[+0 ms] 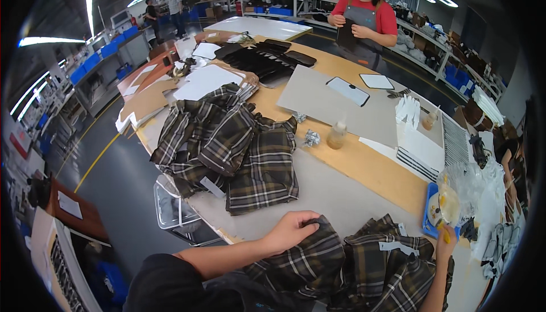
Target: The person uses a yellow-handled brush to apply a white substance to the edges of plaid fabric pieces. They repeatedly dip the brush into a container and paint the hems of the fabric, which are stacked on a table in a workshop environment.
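My left hand point(293, 231) pinches the upper edge of a dark plaid cloth piece point(318, 255) with thumb and fingers, close to my body. To the right, more plaid pieces point(369, 261) lie bunched, with a pale grey label strip point(398, 248) on top. My right hand point(446, 244) is raised at the right, closed around a small yellow object point(445, 233) whose kind is unclear. Just beyond that hand is a blue tray point(430, 198) holding a rounded cream-coloured thing point(446, 207).
A heap of plaid pieces point(227, 147) lies at the left. A glass jar point(336, 135) and crumpled foil point(311, 137) stand mid-table. A grey board point(335, 104), white gloves point(408, 110) and dark panels point(261, 62) lie farther off. Across the table, a co-worker point(367, 19) holds a dark piece.
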### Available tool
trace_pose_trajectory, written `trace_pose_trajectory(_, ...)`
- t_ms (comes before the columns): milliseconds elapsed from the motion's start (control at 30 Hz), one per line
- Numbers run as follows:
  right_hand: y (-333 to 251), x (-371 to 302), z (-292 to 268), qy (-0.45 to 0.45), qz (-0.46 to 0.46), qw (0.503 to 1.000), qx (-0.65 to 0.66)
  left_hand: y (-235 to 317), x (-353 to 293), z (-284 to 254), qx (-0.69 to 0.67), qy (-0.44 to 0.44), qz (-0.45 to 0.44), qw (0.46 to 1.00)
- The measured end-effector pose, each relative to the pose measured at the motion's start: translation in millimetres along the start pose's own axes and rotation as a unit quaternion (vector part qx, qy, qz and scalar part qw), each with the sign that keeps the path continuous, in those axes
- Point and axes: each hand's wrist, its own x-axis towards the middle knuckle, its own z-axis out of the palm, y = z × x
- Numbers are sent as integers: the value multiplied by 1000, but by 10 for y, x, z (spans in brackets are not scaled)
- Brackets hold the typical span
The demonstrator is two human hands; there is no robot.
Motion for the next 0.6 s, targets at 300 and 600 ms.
trace_pose_trajectory(300,515,-105,78,27,277,937,212,-27,-31,-62,-3,18,0,1000)
trace_pose_trajectory(600,-708,383,-390,50,344,889,299,258,-277,-173,-56,8,31,998)
